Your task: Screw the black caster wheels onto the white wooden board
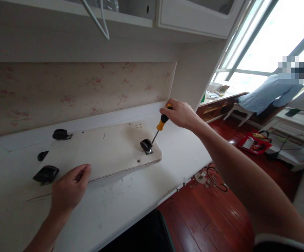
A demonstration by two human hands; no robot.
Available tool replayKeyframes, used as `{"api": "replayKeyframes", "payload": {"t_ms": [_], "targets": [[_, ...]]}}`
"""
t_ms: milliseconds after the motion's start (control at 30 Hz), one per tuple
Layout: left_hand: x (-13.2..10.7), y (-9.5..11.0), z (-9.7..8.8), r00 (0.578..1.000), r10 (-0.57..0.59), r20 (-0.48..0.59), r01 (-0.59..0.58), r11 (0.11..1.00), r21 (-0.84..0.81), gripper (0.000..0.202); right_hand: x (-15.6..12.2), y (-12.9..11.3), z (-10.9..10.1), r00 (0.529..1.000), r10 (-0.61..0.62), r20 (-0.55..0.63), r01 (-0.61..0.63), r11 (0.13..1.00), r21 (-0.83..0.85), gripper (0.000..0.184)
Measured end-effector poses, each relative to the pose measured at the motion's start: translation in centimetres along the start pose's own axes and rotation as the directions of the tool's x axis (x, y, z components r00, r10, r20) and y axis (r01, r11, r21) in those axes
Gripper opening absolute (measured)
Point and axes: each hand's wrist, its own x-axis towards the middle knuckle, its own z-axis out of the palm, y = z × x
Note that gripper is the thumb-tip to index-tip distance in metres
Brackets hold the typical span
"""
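A yellow-and-black screwdriver (163, 120) is gripped at its handle by my right hand (180, 113). Its shaft slants down to the metal plate of a black caster wheel (146, 144) at the right end of a white board (110, 147). Over the board's front edge rests my left hand (70, 187), fingers curled closed; whether anything is inside them is hidden. Two more black casters, one at the back left (59, 134) and one at the front left (46, 174), sit on the board. A dark rounded piece (43, 155) shows at its left end.
The board lies on a white desk (146, 185) under a cabinet (193, 19) with a hanging white cable (99, 21). A person in a light blue top (264, 92) leans near the window. A red bag (255, 142) and a metal fixture (216, 176) are on the wooden floor.
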Motion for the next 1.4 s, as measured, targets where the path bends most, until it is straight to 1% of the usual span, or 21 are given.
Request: {"api": "replayKeyframes", "payload": {"t_ms": [133, 233, 333, 467, 600, 700, 967, 1233, 1400], "targets": [[0.1, -0.1, 0.0, 1.0, -0.01, 0.002, 0.01, 1.0, -0.016, 0.033, 0.7, -1.6, -0.2, 0.998, -0.022, 0.056, 0.026, 0.997, -0.07, 0.037], [0.1, 0.0, -0.1, 0.999, -0.04, 0.02, 0.04, 0.999, -0.022, 0.032, 1.0, -2.0, -0.2, 0.998, -0.012, 0.063, 0.019, 0.993, -0.114, 0.037], [0.2, 0.1, -0.2, 0.997, -0.058, 0.044, 0.059, 0.998, -0.023, 0.031, 1.3, -1.6, 0.0, 0.997, 0.046, 0.058, -0.04, 0.994, -0.104, 0.039], [0.1, 0.1, -0.3, 0.997, -0.064, 0.047, 0.065, 0.997, -0.039, 0.031, 1.8, -0.1, 0.5, 0.99, 0.126, 0.057, -0.121, 0.99, -0.072, 0.04], [0.1, 0.1, -0.3, 0.997, -0.06, 0.038, 0.062, 0.997, -0.053, 0.031, 2.0, 1.5, 0.9, 0.984, 0.164, 0.064, -0.161, 0.986, -0.052, 0.039], [0.1, 0.0, -0.3, 0.998, -0.056, 0.036, 0.058, 0.997, -0.055, 0.032, 2.0, 2.1, 1.1, 0.982, 0.175, 0.065, -0.173, 0.984, -0.036, 0.038], [0.2, -0.2, -0.3, 0.994, -0.073, 0.079, 0.078, 0.995, -0.063, 0.032, 2.1, 1.7, 1.0, 0.986, 0.15, 0.066, -0.15, 0.989, -0.011, 0.036], [0.2, -0.4, -0.1, 0.996, -0.067, 0.063, 0.071, 0.995, -0.065, 0.031, 2.3, 1.7, 0.9, 0.987, 0.141, 0.078, -0.143, 0.99, 0.013, 0.032], [0.2, 0.0, -0.3, 0.996, -0.069, 0.059, 0.072, 0.996, -0.059, 0.032, 2.3, 1.9, 0.9, 0.986, 0.153, 0.067, -0.155, 0.988, 0.026, 0.031]]}}
